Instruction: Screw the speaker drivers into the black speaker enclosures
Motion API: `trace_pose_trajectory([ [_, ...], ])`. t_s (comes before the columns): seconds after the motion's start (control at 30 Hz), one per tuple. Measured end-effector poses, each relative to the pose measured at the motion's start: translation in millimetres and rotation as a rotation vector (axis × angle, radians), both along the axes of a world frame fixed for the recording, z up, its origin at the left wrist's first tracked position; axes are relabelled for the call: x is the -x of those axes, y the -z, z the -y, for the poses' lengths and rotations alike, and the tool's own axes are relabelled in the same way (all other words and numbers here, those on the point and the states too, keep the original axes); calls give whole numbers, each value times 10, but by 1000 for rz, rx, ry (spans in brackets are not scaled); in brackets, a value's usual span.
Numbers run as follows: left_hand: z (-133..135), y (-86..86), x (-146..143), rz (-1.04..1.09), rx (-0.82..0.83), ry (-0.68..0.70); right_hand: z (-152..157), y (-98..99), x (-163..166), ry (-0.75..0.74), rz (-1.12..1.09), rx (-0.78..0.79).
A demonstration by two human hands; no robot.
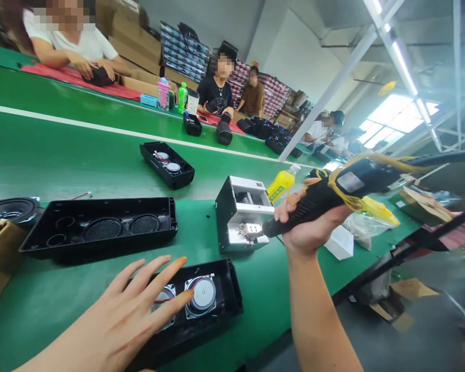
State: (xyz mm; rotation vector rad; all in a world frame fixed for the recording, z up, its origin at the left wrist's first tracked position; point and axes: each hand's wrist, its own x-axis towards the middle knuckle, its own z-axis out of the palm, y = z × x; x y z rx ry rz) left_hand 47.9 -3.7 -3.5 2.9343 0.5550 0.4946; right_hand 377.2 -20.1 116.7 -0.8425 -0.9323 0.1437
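My right hand (312, 222) is closed round a black electric screwdriver (333, 194) with yellow cord wound about it. Its tip points left into a small white and black screw feeder box (242, 212). My left hand (127, 315) is open, fingers spread flat over a black speaker housing (220, 305) at the near edge. That housing holds two round speaker drivers (202, 294) with red wires. My fingertips rest on or just above the drivers.
An empty black housing with two mesh grilles (101, 227) lies to the left, a loose speaker cone (11, 209) beside it. Another housing (167, 164) rides the green conveyor belt (62, 155). A yellow bottle (281, 182) stands behind the feeder. Other people sit across the belt.
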Motion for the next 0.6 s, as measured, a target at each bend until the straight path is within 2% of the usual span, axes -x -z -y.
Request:
trace_pose_trajectory([
  [0.13, 57, 41, -152, 14, -18, -35, -21, 94, -51, -15, 25, 26],
  [0.33, 30, 160, -117, 50, -4, -5, -39, 140, -107, -70, -11, 36],
  [0.6, 5, 131, -145, 73, 68, 19, -25, 148, -98, -38, -12, 53],
])
